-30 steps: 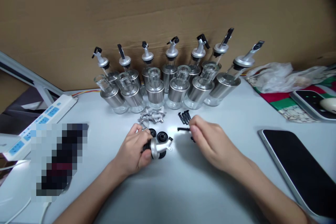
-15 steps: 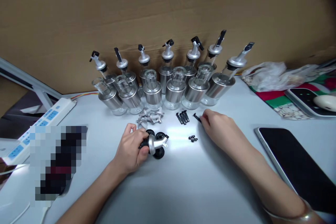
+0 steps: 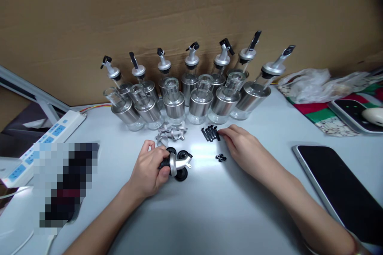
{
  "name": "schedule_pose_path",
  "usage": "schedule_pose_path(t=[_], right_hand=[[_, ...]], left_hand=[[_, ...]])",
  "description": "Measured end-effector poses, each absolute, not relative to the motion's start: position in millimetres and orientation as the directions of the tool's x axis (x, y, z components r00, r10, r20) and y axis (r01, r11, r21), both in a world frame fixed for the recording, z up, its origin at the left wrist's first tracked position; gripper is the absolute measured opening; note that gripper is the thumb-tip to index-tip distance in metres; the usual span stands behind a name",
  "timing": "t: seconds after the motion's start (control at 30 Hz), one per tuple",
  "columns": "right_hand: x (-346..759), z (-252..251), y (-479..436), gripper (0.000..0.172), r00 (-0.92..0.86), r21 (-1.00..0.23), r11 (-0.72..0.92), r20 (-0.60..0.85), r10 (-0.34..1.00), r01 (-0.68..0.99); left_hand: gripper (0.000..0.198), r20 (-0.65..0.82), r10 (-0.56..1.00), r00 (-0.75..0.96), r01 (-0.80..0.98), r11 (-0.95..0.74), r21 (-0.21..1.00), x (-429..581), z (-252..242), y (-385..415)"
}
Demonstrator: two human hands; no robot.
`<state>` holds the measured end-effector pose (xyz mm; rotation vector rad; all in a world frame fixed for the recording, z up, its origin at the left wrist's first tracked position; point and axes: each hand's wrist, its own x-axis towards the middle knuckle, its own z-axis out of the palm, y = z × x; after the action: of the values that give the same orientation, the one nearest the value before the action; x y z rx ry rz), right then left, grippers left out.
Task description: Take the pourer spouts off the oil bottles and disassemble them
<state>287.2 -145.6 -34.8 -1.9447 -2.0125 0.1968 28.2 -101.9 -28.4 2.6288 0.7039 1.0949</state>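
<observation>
My left hand (image 3: 150, 167) is closed round the black stopper end of a silver pour spout (image 3: 179, 162), whose angled nozzle points right with a small black tip. Under and behind the spout lie several round black stoppers (image 3: 181, 174). My right hand (image 3: 241, 143) is closed, its fingertips at the upper end of a black flip lever (image 3: 217, 134). That lever lies at the right of a row of black levers (image 3: 208, 133) on the table. Small black sleeves (image 3: 221, 157) sit in a cluster below it. Loose silver spout heads (image 3: 171, 132) are heaped beyond my left hand.
Glass and steel bottles (image 3: 174, 105) without spouts stand in a front row. Bottles fitted with spouts (image 3: 191, 81) stand behind, near the cardboard wall (image 3: 179, 4). A power strip (image 3: 44, 143) and blurred-out dark object (image 3: 72, 187) lie left; a black-topped device (image 3: 338, 187) lies right.
My right hand has moved slightly left, bringing the single black lever up against the other levers. My left hand still holds the pour spout in the same place.
</observation>
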Motion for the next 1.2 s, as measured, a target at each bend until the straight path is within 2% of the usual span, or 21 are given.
schedule_pose_path(t=[0.1, 0.33, 0.47, 0.6, 0.97, 1.2], right_hand=[[286.1, -36.7, -146.4, 0.038, -0.064, -0.337, 0.120, 0.175, 0.983, 0.934], [282.6, -37.7, -147.0, 0.040, -0.106, -0.351, 0.148, 0.136, 0.985, 0.924], [279.3, -33.1, -147.2, 0.039, -0.138, -0.374, 0.201, 0.188, 0.972, 0.905], [273.2, -27.6, -148.0, 0.037, -0.185, -0.390, 0.242, 0.177, 0.967, 0.889], [271.6, -27.0, -150.1, 0.035, -0.244, -0.338, 0.269, 0.115, 0.963, 0.902], [273.7, -26.1, -151.4, 0.034, -0.247, -0.353, 0.275, 0.123, 0.961, 0.894]], left_hand=[[0.034, 0.611, 0.504, 0.611, 0.353, -0.864, 0.360, 28.1, -28.5, -101.8], [0.033, 0.608, 0.502, 0.615, 0.347, -0.865, 0.363, 28.7, -26.9, -102.1], [0.033, 0.611, 0.497, 0.616, 0.347, -0.868, 0.356, 28.5, -24.5, -103.1], [0.033, 0.619, 0.490, 0.614, 0.347, -0.872, 0.346, 29.1, -23.3, -103.0], [0.032, 0.615, 0.484, 0.623, 0.334, -0.875, 0.350, 29.4, -23.8, -103.1], [0.033, 0.608, 0.485, 0.629, 0.326, -0.874, 0.360, 28.3, -25.3, -102.9]])
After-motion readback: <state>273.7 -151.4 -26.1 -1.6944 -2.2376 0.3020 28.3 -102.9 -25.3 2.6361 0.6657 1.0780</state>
